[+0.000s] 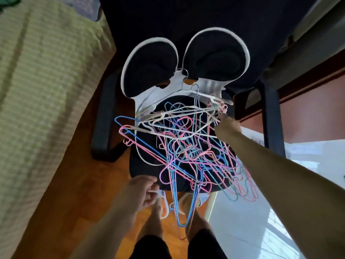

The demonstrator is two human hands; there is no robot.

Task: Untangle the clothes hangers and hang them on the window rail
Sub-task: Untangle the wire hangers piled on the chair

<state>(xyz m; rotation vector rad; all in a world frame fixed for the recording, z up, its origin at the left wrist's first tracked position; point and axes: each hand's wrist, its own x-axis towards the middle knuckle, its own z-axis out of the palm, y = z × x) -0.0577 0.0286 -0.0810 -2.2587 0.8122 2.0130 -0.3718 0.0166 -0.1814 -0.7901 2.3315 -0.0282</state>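
Reaching across the heap, the right hand (226, 126) goes to the far right edge of the tangle of hangers (186, 146), right where several white bars cross. Its fingers are buried among those bars, so I cannot tell whether that grip has closed on anything.

Near side now: the left hand (143, 191) pinches a thin white hanger (164, 204) at the near left corner, a narrow grip, thumb against fingertips. My read is that it picks a loose outer piece because the middle is knotted solid.

The pile itself, pink, blue and white wire, sits on the dark seat of a chair (104, 128), spilling over the near edge with a blue hanger (179, 212) dangling toward the wooden floor (84, 184). The seat serves as a tray at working height.

A white frame with two dark cups (184, 58) lies at the far side, against the chair back. A bed (37, 90) runs along the left. No window rail is in view.
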